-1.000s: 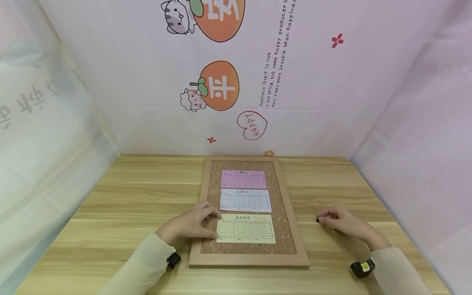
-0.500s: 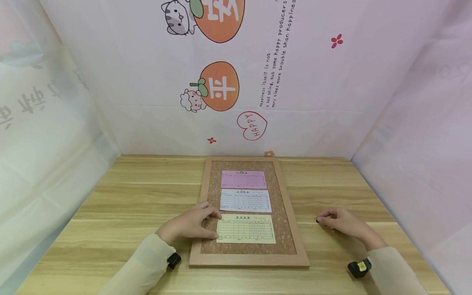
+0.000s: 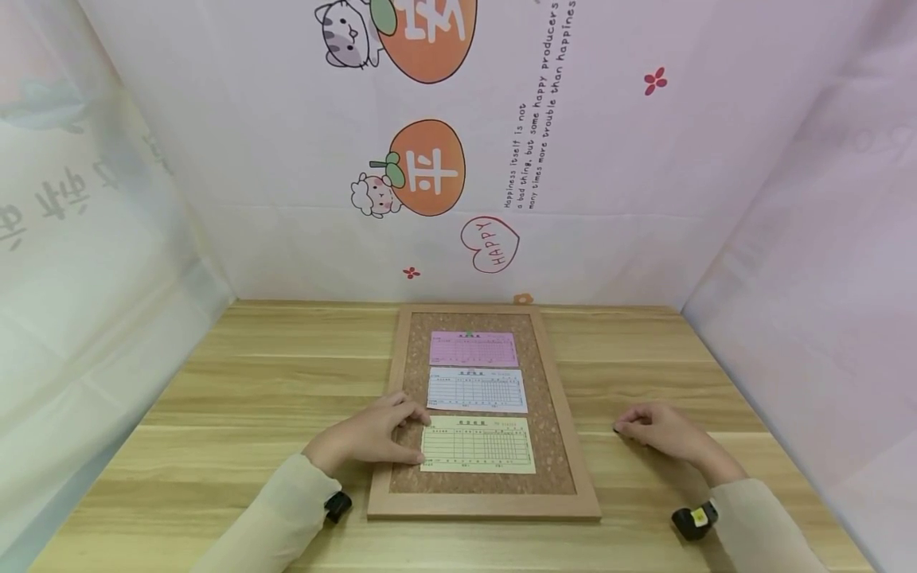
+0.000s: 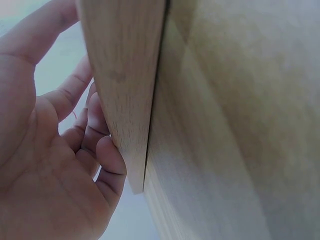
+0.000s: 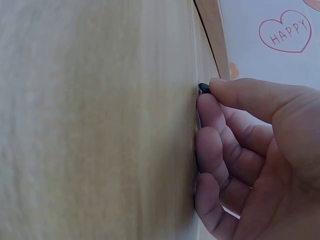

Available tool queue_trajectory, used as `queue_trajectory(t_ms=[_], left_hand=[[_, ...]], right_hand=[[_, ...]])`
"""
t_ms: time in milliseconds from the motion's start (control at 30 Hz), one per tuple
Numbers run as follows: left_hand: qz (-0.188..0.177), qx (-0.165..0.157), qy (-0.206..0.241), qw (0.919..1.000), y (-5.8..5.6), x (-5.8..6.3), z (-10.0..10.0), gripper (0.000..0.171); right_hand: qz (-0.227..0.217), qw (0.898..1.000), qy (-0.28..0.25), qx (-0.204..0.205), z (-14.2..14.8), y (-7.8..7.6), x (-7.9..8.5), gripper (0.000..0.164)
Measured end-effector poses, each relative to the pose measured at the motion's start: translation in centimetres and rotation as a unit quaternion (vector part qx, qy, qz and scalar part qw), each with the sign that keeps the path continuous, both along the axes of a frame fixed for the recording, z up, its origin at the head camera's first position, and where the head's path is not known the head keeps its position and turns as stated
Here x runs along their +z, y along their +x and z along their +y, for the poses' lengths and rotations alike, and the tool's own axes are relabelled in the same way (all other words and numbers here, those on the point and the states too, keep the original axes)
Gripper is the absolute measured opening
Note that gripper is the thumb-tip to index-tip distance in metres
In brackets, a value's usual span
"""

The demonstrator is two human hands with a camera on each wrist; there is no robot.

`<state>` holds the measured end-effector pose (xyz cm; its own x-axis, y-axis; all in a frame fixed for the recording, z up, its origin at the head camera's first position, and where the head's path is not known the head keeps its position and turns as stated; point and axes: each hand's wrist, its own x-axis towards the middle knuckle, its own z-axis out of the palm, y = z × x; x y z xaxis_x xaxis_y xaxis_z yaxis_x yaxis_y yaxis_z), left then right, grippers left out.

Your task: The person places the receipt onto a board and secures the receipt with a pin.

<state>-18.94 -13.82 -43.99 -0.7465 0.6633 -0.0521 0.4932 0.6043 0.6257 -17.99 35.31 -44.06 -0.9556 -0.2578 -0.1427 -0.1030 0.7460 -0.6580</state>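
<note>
A wood-framed cork board point(image 3: 563, 458) lies flat on the table. On it, one below another, are a pink slip point(image 3: 473, 350) with a green push pin point(image 3: 469, 333) at its top, a white slip point(image 3: 476, 390) and a yellow slip point(image 3: 477, 446). My left hand point(image 3: 368, 430) reaches over the board's left side, thumb and forefinger apart, their tips touching the yellow slip's left edge. To the right of the board, my right hand point(image 3: 662, 430) pinches a small black push pin point(image 5: 204, 88) between thumb and forefinger, low against the tabletop. Most of the pin is hidden by the fingers.
The wooden table point(image 3: 286, 358) extends on both sides of the board. Behind it hangs a printed cloth point(image 3: 573, 239), with more pale cloth walls at left and right. Each wrist wears a small black camera.
My right wrist has shifted slightly left, and less of the black push pin shows between the fingertips. The left hand, the slips and the board have stayed where they were.
</note>
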Motion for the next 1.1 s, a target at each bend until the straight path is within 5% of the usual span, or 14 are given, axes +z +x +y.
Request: queue_trajectory(t_ms=[467,1100], left_hand=[[-0.001,0.001,0.004,1.0000,-0.11,-0.13,0.01,0.049],[0.000,0.004,0.007,1.0000,0.00,-0.09,-0.04,0.050]], right_hand=[[-0.010,1.000,0.002,-0.016,-0.16,0.14,-0.01,0.022],[-0.028,0.996,-0.063,-0.047,-0.77,-0.06,-0.28,0.026]])
